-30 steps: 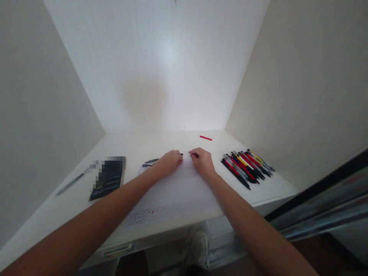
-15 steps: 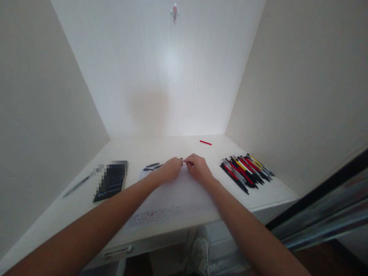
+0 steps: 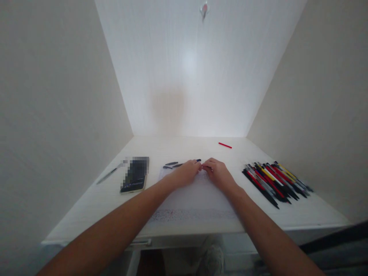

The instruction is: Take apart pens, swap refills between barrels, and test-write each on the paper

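Note:
Above the far edge of a whitish sheet, my left hand and my right hand come together, fingertips nearly touching. Both are closed in a pinch. Between them shows a tiny reddish or dark bit, too small to name. A dark, slim piece pokes out just beyond the left fingers. Left of that hand lie several dark pen-like parts, partly hidden by it. Small dark and red specks run along the sheet's near edge.
Many pens in black, red, yellow and grey lie piled at the right. A red stick rests toward the back wall. A dark phone, partly pixelated, and a slim grey pen are on the left. Walls enclose the white desk.
The view has shifted, so everything on the desk appears farther right. My hands stay together over the sheet, and more of the dark piece shows beyond the left fingers.

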{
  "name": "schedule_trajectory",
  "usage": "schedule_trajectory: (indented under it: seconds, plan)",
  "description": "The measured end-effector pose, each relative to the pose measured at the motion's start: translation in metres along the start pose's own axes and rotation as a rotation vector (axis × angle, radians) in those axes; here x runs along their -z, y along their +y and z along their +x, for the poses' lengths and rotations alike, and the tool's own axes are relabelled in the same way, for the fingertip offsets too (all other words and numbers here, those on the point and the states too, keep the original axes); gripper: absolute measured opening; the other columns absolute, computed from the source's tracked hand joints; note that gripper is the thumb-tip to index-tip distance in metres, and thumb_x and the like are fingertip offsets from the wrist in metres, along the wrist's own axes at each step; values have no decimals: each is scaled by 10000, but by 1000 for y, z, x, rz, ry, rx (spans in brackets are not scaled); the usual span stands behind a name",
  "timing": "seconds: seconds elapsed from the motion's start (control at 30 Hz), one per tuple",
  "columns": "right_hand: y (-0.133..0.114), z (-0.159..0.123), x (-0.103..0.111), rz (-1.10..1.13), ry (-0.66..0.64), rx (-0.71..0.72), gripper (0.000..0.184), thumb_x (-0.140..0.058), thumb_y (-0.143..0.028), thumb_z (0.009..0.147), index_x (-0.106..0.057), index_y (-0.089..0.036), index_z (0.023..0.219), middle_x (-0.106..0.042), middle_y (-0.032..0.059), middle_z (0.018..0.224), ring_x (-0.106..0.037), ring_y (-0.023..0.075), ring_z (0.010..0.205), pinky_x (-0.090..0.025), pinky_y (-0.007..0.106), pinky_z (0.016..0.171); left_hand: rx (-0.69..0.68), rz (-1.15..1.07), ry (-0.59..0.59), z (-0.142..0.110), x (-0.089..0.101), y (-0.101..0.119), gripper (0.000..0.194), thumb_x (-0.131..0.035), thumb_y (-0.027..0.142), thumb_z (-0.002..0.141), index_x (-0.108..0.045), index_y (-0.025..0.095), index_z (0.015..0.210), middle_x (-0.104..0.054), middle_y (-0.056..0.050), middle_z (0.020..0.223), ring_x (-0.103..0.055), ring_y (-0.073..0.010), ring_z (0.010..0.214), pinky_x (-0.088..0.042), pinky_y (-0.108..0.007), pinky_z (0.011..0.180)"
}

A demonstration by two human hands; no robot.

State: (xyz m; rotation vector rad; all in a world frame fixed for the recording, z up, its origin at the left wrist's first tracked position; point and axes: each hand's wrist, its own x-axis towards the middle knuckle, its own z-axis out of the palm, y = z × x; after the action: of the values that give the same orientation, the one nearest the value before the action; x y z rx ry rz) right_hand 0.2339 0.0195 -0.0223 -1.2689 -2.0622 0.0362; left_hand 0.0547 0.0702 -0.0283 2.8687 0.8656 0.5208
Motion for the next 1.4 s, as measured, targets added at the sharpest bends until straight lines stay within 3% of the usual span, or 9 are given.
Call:
schedule_trajectory:
  seconds: [0.13, 0.33, 0.73, 1.07, 1.4]
  plan:
    - [-2, -1, 3, -5, 3, 13, 201, -566, -136, 911, -751, -208, 943, -693, 60, 903, -648, 183, 819, -492, 311, 788, 13, -33, 61, -4, 2, -1, 208, -433, 98, 926, -585, 138, 1062, -628, -90, 1016, -599, -203, 944, -470, -338, 873]
    - [-5, 0, 1, -25, 30, 5, 146, -586, -193, 917, -732, -195, 923, -699, 61, 931, -651, 197, 847, -497, 328, 806, 22, -163, 290, -2, 10, -1, 169, -425, 127, 955, -572, 166, 1030, -610, -57, 999, -580, -177, 905, -466, -312, 838]
    - [-11, 0, 2, 23, 45, -1, 166, -538, -215, 943, -703, -209, 965, -688, 51, 910, -637, 198, 860, -478, 331, 804, -47, -235, 307, -3, 13, 3, 145, -443, 110, 943, -577, 162, 956, -582, -48, 941, -567, -164, 838, -464, -289, 779]
    - [-7, -2, 1, 145, 41, -98, 183, -545, -282, 936, -710, -207, 964, -692, 38, 844, -629, 174, 744, -481, 301, 698, -106, -320, 370, -3, 18, 4, 140, -456, 139, 945, -591, 156, 914, -601, -50, 897, -570, -157, 825, -472, -290, 775]
    - [-11, 1, 6, 167, 179, -145, 218, -534, -311, 927, -697, -179, 867, -694, 59, 832, -642, 178, 721, -495, 296, 669, 84, -711, 466, 1, 16, 6, 156, -605, 98, 793, -603, 146, 942, -655, -20, 797, -618, -123, 728, -509, -258, 700]
